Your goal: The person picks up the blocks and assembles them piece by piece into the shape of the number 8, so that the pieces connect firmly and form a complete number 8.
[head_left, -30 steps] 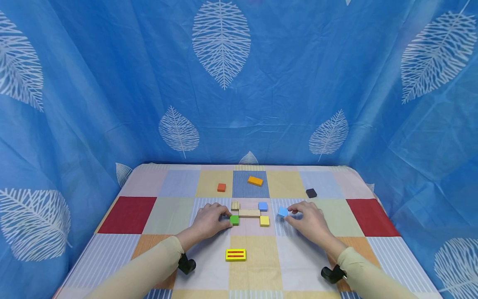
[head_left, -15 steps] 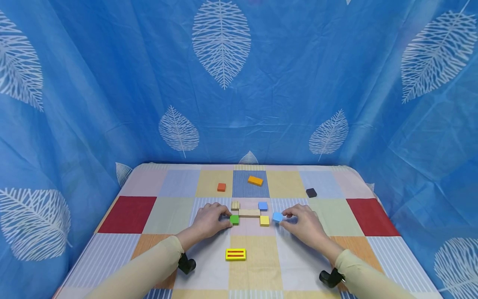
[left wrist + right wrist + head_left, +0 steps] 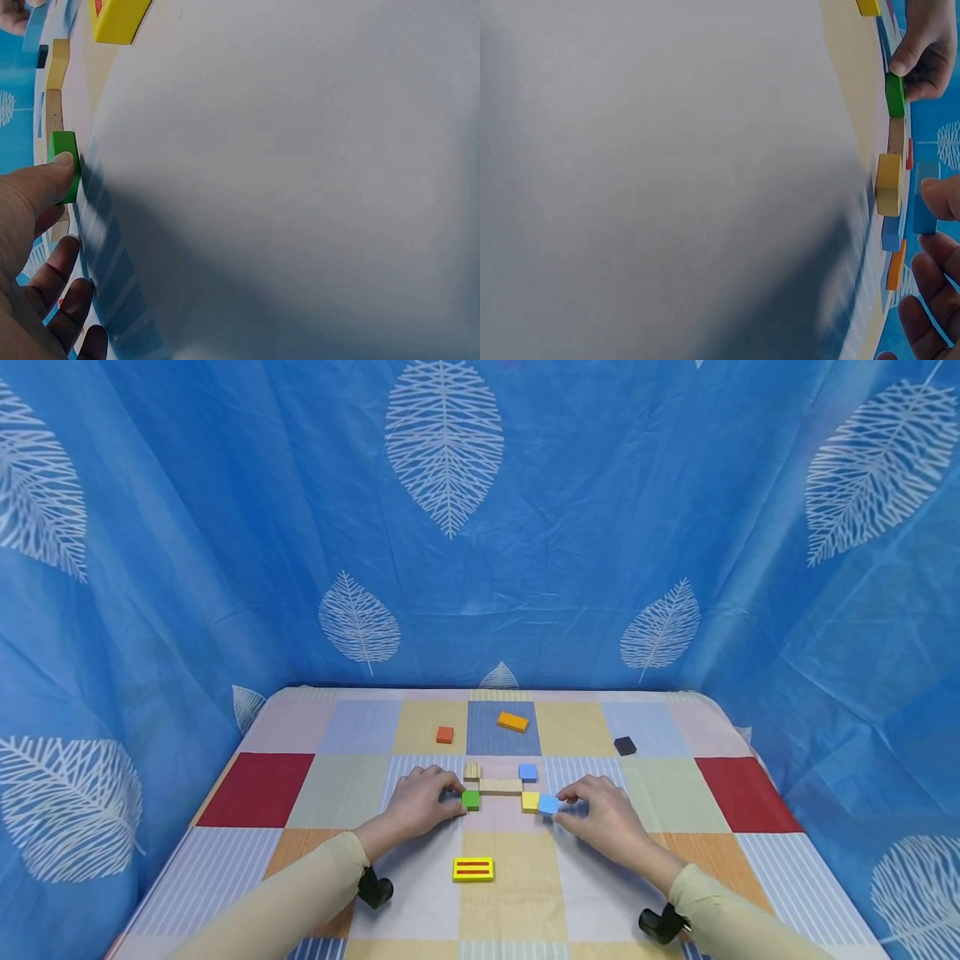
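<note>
My left hand (image 3: 420,800) pinches a green block (image 3: 471,801) on the cloth, thumb on its near side in the left wrist view. With thumb and fingertips my right hand (image 3: 609,817) holds a light blue block (image 3: 548,804). In the right wrist view this light blue block (image 3: 925,206) hangs off the cloth, apart from the yellow block (image 3: 889,184); in the head view it overlaps the right edge of the yellow block (image 3: 529,802). Between green and yellow lies a plain wooden plank (image 3: 501,787). A striped wooden block (image 3: 472,772) and a blue block (image 3: 528,772) sit at its far corners.
A yellow block with red stripes (image 3: 473,869) lies nearer me. Farther back are a red-orange block (image 3: 445,735), an orange block (image 3: 513,722) and a black block (image 3: 625,746). A patchwork cloth (image 3: 517,893) covers the table; blue curtains (image 3: 562,527) surround it.
My right hand has carried the light blue block leftward and slightly nearer me, up to the yellow block. The left hand stays on the green block.
</note>
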`<control>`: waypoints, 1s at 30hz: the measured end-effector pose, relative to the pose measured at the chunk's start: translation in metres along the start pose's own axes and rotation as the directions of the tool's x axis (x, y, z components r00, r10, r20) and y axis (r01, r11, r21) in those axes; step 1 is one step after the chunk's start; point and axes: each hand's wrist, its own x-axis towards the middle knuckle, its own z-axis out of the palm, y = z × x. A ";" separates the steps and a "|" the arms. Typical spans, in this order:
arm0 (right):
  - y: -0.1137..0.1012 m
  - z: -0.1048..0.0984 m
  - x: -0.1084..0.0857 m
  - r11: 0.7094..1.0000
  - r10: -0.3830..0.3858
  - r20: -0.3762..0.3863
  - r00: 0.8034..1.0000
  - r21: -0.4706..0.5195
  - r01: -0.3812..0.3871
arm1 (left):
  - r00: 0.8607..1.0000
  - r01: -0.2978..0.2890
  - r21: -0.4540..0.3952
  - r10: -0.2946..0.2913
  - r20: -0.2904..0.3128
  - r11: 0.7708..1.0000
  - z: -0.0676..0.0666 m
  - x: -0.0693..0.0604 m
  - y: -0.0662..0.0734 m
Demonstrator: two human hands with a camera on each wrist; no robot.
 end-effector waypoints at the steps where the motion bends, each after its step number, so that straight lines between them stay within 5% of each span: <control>1: 0.000 0.000 0.000 1.000 -0.003 0.001 1.000 0.003 0.003 | 1.000 0.002 0.000 -0.002 0.000 1.000 0.000 0.000 0.000; 30: -0.013 0.022 -0.008 0.999 0.031 0.072 0.997 0.023 -0.033 | 1.000 0.008 0.002 -0.008 0.001 1.000 0.002 0.000 -0.001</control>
